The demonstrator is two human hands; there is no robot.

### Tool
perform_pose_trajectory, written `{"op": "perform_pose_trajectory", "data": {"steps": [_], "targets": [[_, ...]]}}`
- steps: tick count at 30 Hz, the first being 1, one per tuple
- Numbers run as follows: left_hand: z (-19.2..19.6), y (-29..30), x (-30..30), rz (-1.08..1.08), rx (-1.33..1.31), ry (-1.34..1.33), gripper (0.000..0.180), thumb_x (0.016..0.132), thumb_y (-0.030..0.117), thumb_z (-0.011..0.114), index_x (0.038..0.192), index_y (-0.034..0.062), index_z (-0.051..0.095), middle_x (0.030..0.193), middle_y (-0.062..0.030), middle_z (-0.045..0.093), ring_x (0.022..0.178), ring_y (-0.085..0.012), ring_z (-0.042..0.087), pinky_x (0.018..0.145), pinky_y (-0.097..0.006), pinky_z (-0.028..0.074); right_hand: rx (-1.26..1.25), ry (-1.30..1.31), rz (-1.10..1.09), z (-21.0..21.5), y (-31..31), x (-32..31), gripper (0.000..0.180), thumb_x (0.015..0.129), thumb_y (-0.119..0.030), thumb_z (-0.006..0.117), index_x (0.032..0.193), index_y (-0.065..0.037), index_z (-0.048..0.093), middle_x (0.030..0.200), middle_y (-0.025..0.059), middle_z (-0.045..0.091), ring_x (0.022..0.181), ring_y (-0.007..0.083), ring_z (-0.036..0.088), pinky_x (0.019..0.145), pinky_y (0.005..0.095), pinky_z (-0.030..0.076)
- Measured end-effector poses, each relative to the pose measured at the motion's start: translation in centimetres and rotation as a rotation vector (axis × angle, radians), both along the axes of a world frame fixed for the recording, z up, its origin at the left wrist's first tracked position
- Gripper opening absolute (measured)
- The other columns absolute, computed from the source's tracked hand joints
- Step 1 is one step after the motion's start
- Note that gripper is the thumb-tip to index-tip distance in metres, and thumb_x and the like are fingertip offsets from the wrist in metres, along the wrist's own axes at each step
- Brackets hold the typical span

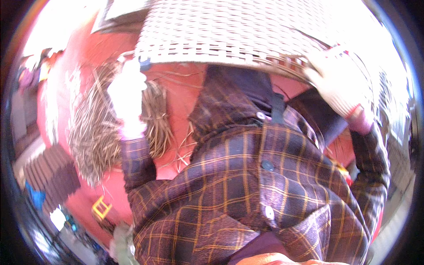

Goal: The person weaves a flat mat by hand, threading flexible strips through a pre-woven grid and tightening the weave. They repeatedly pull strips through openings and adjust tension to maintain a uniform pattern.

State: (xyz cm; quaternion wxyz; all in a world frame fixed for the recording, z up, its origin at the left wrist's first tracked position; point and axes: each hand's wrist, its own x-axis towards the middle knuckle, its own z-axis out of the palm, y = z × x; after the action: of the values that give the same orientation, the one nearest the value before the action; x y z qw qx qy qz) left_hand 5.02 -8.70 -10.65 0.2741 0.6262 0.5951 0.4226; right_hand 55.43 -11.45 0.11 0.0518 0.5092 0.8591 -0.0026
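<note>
A pale woven wicker panel [229, 35] slants across the top, its near edge above my lap. My left hand [128, 92], in a white glove bleached by glare, is closed at the panel's left corner; a small blue-grey piece [145, 65] shows beside its fingers. At the panel's right end is my right hand [333, 81], in a white knit glove with a red-trimmed cuff. Its fingers are curled about a dark, thin, pointed tool [312, 38] whose tip points left over the weave; its exact kind does not show. Brown loose strands [291, 63] run along the edge near these fingers.
A big bundle of brown weaving strands [92, 132] lies under and around my left forearm on the red floor covering [185, 84]. A yellow frame-shaped object [102, 208] and a brown ridged stack [53, 176] are at the lower left. Glare whitens the upper right.
</note>
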Motion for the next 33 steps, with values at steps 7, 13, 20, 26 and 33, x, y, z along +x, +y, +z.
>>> {"op": "perform_pose_trajectory", "data": {"steps": [7,13,20,26,33], "targets": [[-4.1,-1.0,1.2,0.098,-0.177,-0.731,0.047,0.103,0.019,0.066,0.145,-0.0004,0.059,0.1,-0.0102,0.074,0.076,-0.0169,0.072,0.066,-0.023,0.057,-0.335,0.384,-0.023,4.2,2.4,-3.8,0.015,0.093,-0.013,0.067,0.091,0.002,0.07,0.106,0.0148,0.07,0.109,0.0324,0.065,0.091,0.0398,0.05],[-0.4,2.0,2.8,0.093,-0.225,-0.528,0.048,0.103,0.027,0.067,0.143,-0.0002,0.061,0.103,-0.0117,0.075,0.079,-0.0177,0.075,0.064,-0.028,0.06,-0.629,0.722,0.081,-0.2,4.6,-5.4,0.025,0.098,-0.023,0.061,0.092,0.0,0.07,0.082,0.0137,0.069,0.078,0.0315,0.069,0.076,0.0386,0.054],[-0.2,4.2,4.7,0.308,-0.294,-0.475,0.045,0.104,0.048,0.064,0.098,0.0049,0.074,0.073,-0.0005,0.064,0.052,-0.0074,0.051,0.046,-0.024,0.037,-0.023,0.636,0.178,-2.4,2.1,3.2,0.025,0.104,-0.02,0.056,0.105,-0.002,0.074,0.094,0.0192,0.072,0.089,0.034,0.072,0.082,0.0409,0.055],[-0.9,4.2,4.6,0.203,-0.297,-0.494,0.043,0.111,0.039,0.053,0.115,0.0018,0.074,0.076,-0.0011,0.066,0.058,-0.0058,0.055,0.05,-0.023,0.043,-0.173,0.564,-0.433,-7.3,0.1,16.7,0.036,0.11,-0.027,0.054,0.1,0.003,0.071,0.097,0.0109,0.073,0.09,0.0206,0.066,0.083,0.0361,0.051],[-0.6,4.4,4.7,0.215,-0.334,-0.5,0.044,0.105,0.045,0.064,0.098,0.0035,0.075,0.08,-0.002,0.068,0.06,-0.0082,0.057,0.05,-0.025,0.04,0.441,0.31,-0.351,-3.9,4.8,19.2,0.041,0.108,-0.027,0.058,0.137,0.002,0.062,0.127,0.0123,0.07,0.119,0.023,0.064,0.104,0.0337,0.047]]}}
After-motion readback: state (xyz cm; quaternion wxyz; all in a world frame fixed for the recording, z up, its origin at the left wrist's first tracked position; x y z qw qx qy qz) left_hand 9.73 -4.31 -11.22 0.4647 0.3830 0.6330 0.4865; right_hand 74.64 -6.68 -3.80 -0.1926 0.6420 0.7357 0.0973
